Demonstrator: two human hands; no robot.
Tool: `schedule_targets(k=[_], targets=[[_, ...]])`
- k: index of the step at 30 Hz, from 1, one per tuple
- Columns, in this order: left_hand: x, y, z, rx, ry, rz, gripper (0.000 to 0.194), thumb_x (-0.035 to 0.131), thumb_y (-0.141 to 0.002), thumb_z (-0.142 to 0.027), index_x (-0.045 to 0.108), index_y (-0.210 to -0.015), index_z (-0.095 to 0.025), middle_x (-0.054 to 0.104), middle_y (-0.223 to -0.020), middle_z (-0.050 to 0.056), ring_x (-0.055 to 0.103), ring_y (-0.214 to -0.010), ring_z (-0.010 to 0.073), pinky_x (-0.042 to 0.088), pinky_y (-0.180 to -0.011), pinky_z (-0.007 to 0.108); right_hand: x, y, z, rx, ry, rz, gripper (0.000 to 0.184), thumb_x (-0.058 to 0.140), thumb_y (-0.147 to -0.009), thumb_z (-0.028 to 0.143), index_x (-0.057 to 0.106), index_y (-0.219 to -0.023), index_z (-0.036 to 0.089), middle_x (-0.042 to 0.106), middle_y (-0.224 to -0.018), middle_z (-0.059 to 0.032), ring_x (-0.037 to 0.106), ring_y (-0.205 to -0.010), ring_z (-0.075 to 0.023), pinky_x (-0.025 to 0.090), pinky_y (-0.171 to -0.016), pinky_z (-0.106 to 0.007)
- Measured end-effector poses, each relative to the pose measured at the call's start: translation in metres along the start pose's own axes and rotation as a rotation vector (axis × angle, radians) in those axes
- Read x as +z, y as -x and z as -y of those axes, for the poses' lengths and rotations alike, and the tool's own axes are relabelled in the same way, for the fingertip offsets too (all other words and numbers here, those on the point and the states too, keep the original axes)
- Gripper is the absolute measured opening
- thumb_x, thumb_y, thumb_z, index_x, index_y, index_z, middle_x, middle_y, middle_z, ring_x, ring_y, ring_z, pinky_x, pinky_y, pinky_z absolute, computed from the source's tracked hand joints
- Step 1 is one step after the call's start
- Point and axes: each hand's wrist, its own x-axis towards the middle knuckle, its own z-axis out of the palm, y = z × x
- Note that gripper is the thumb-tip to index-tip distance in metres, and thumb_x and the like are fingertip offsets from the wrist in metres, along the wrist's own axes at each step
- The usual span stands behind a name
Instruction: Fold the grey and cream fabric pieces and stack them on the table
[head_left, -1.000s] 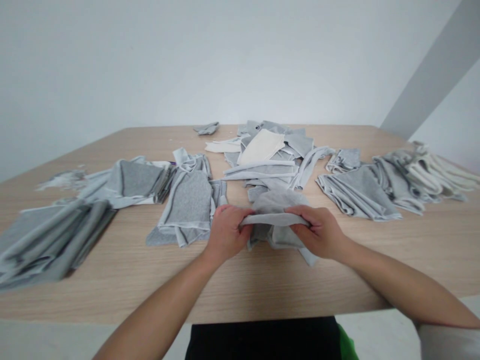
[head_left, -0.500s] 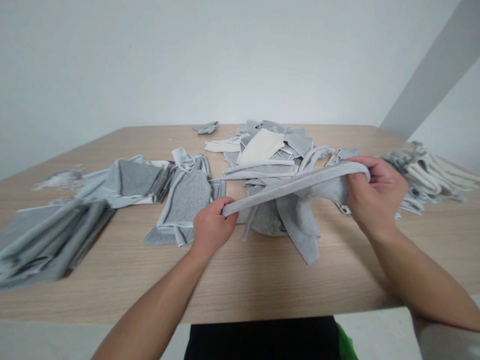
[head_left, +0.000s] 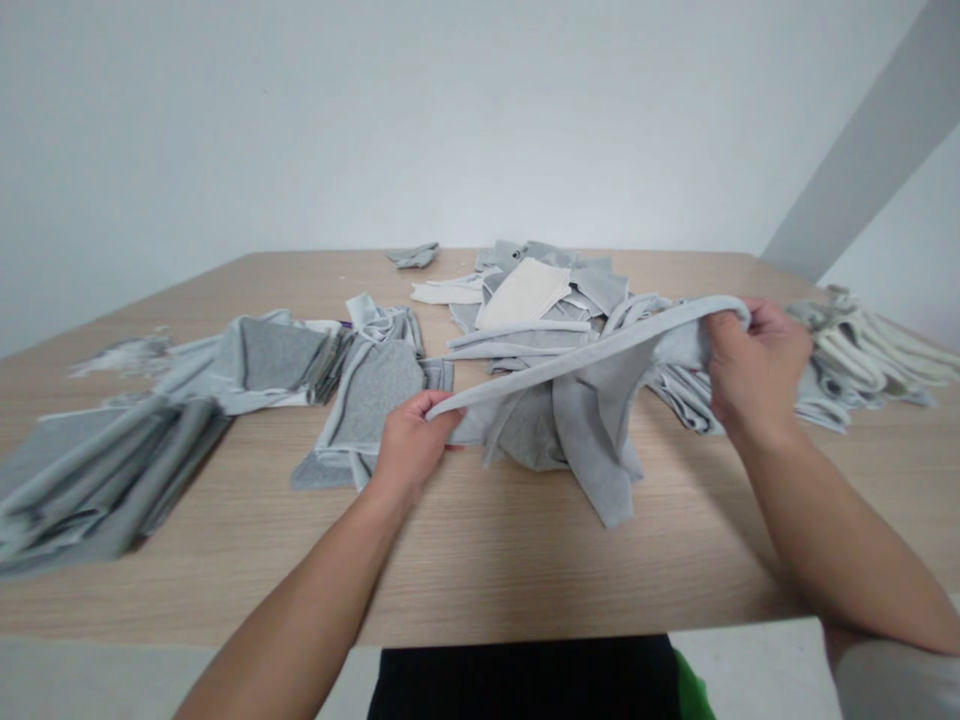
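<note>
A light grey piece of fabric (head_left: 581,358) is stretched in the air between my two hands, its long folded edge slanting up to the right. My left hand (head_left: 411,440) pinches the lower left end of that edge, close to a stack of grey cut pieces (head_left: 375,385). The upper right end is gripped between thumb and fingers of my right hand (head_left: 761,365). Below the edge, loose parts of grey cloth hang toward the table; where the held piece ends and the cloth behind begins, I cannot tell. A small red thing (head_left: 454,448) shows beside my left fingers.
Grey and cream fabric pieces (head_left: 525,295) lie heaped at the back middle of the wooden table (head_left: 480,590). Folded grey cloth (head_left: 112,480) lies at the left, near more grey pieces (head_left: 274,355) and white scraps (head_left: 127,357). Cream and grey bundles (head_left: 862,350) lie at the right.
Both hands have drawn slightly apart, the left one leftward and the right one a little up. The fabric edge between them is longer and slants more steeply.
</note>
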Motion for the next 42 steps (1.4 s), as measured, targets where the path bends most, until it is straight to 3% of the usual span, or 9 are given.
schedule_targets(k=[5,10,14,18,24,28,33,36,42], targets=[[0.002,-0.001,0.004,-0.075,-0.085,0.069,0.031,0.049,-0.077,-0.039,0.063,-0.093,-0.016,0.064,-0.066,0.001,0.06,-0.053,0.0159,0.048,-0.048,0.026,0.02,0.009,-0.025,0.145,0.025,0.15,0.016,0.068,-0.066,0.028,0.062,-0.076,0.017,0.057,-0.058,0.0034,0.047,-0.047,-0.0113,0.035,-0.043,-0.022],[-0.007,0.0,0.006,-0.045,-0.432,0.156,0.021,0.051,-0.075,-0.031,0.065,-0.084,-0.019,0.067,-0.066,0.005,0.067,-0.063,0.0229,0.051,-0.063,0.033,0.027,0.017,-0.04,0.206,0.067,0.335,0.018,0.059,-0.063,0.019,0.063,-0.079,0.015,0.052,-0.054,0.0059,0.04,-0.043,-0.0084,0.028,-0.041,-0.02],[-0.011,0.005,0.003,0.0,-0.741,0.136,0.028,0.048,-0.08,-0.037,0.066,-0.09,-0.019,0.071,-0.083,0.014,0.068,-0.088,0.0322,0.048,-0.077,0.04,0.022,0.013,-0.038,0.082,0.139,0.491,0.022,0.056,-0.064,0.019,0.068,-0.082,0.014,0.06,-0.062,0.002,0.047,-0.05,-0.01,0.033,-0.046,-0.021],[-0.01,0.009,0.002,0.02,-0.936,0.158,0.039,0.043,-0.084,-0.043,0.065,-0.1,-0.015,0.07,-0.085,0.019,0.068,-0.086,0.0363,0.049,-0.072,0.043,0.022,0.013,-0.025,-0.095,0.223,0.581,0.026,0.056,-0.074,0.025,0.073,-0.092,0.017,0.069,-0.074,-0.0018,0.056,-0.06,-0.0144,0.041,-0.054,-0.025],[-0.007,0.011,0.003,0.11,-1.055,0.237,0.041,0.042,-0.086,-0.046,0.07,-0.095,-0.017,0.068,-0.103,0.02,0.067,-0.094,0.0352,0.049,-0.073,0.041,0.036,0.012,0.0,-0.394,0.359,0.753,0.027,0.057,-0.08,0.027,0.073,-0.1,0.019,0.073,-0.089,-0.0044,0.065,-0.079,-0.0209,0.048,-0.075,-0.034],[-0.005,0.009,0.004,0.09,-1.082,0.285,0.046,0.038,-0.087,-0.045,0.073,-0.087,-0.015,0.071,-0.093,0.022,0.068,-0.091,0.0363,0.049,-0.073,0.042,0.05,0.006,0.014,-0.421,0.266,0.984,0.025,0.059,-0.079,0.026,0.073,-0.099,0.019,0.073,-0.09,-0.0024,0.065,-0.08,-0.0194,0.048,-0.077,-0.032],[-0.007,0.003,0.007,0.013,-1.078,0.316,0.054,0.033,-0.089,-0.047,0.074,-0.09,-0.011,0.072,-0.091,0.025,0.069,-0.091,0.0371,0.05,-0.07,0.041,0.088,-0.008,0.003,-0.249,0.037,0.709,0.028,0.06,-0.079,0.03,0.07,-0.101,0.015,0.071,-0.095,-0.0052,0.065,-0.084,-0.0199,0.051,-0.076,-0.034],[-0.01,0.0,0.007,-0.021,-1.065,0.322,0.061,0.028,-0.09,-0.05,0.074,-0.091,-0.011,0.072,-0.093,0.024,0.069,-0.091,0.0362,0.05,-0.069,0.039,0.113,-0.017,-0.024,-0.01,0.134,0.521,0.041,0.056,-0.08,0.031,0.061,-0.114,0.009,0.069,-0.097,-0.0106,0.066,-0.078,-0.0211,0.053,-0.067,-0.034],[-0.006,0.006,0.013,-0.023,-1.097,0.234,0.061,0.026,-0.091,-0.05,0.073,-0.089,-0.011,0.072,-0.087,0.022,0.069,-0.087,0.0377,0.05,-0.068,0.042,0.12,0.002,-0.072,0.115,0.469,0.573,0.06,0.067,-0.072,0.036,0.054,-0.122,0.006,0.062,-0.119,-0.021,0.06,-0.107,-0.0311,0.047,-0.092,-0.045]])
